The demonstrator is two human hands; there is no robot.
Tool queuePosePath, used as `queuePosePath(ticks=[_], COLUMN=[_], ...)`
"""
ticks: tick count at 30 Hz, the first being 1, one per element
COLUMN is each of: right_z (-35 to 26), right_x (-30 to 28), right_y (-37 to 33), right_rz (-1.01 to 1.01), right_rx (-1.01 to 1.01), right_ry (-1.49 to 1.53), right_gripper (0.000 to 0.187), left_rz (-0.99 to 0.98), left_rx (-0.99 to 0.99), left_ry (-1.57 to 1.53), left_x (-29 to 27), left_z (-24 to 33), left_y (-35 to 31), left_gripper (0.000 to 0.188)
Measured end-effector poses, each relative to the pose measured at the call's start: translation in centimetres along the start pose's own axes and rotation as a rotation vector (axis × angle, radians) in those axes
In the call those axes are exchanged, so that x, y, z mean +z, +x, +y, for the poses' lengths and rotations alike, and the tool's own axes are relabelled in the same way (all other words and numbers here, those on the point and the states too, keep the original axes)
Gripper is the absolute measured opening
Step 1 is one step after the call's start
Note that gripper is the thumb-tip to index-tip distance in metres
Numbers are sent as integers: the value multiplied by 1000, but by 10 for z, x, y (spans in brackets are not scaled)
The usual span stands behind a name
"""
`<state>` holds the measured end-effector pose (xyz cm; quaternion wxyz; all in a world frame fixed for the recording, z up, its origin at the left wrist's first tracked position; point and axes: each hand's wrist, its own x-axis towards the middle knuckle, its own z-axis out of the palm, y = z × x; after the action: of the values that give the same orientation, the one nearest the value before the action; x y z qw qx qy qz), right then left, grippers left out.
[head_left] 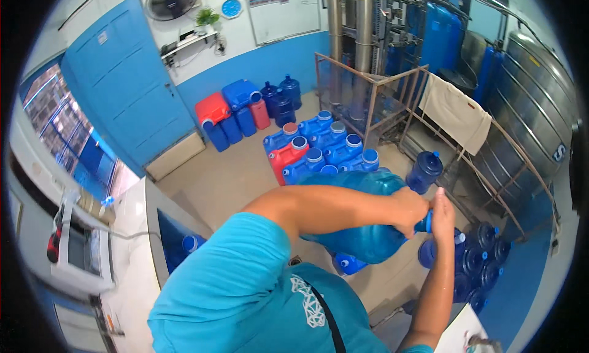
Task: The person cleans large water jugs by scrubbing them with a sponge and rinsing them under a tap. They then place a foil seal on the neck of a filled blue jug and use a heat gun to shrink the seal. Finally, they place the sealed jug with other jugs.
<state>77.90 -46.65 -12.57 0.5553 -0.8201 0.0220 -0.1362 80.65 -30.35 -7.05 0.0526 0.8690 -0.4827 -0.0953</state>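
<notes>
A big translucent blue water jug [362, 248] lies tilted on its side in front of me, its neck pointing right. My left arm reaches across over it, and my left hand [410, 210] is closed round the jug's neck. A blue cap [424, 223] shows at the mouth, between my two hands. My right hand [442, 217] rests its palm side against the cap, fingers stretched upward. Part of the jug is hidden under my left forearm. Below and beyond it stand blue containers [313, 159] with round lids, and a red one [288, 156] among them.
Dark blue round jugs [475, 258] cluster at the right, with a single jug [425, 172] behind. A metal railing [392, 83] carries a beige cloth [457, 110] before a steel tank [531, 107]. Red and blue containers [236, 107] line the back wall. A white counter [126, 261] stands left.
</notes>
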Motion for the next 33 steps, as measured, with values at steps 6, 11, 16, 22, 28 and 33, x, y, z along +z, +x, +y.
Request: queuePosePath(ticks=[6,11,16,22,28,33], right_z=[-6,-21,-103,-172,-242,-312], right_x=[-22,-36,-77,-123,-149,-130], right_y=[-48,-112,-203,-361,-514,-707], right_rz=[315,593,905,1347,1796,2096], right_rx=[187,85,208,183,-111,-177], right_ry=[-266,-340,-369,-726,-1197,-1007], right_gripper=[62,62,76,77,66,73], left_rz=[14,-10,46,131,337,421], left_rx=[438,683,949,1367,1571,1652], left_ry=[56,136,179,246,252,4], left_x=[11,4,-36,-71,-80,-105], left_z=[11,58,160,320,466,567], left_y=[23,33,10,-69,-141,-156], left_gripper=[42,39,38,33,35,50])
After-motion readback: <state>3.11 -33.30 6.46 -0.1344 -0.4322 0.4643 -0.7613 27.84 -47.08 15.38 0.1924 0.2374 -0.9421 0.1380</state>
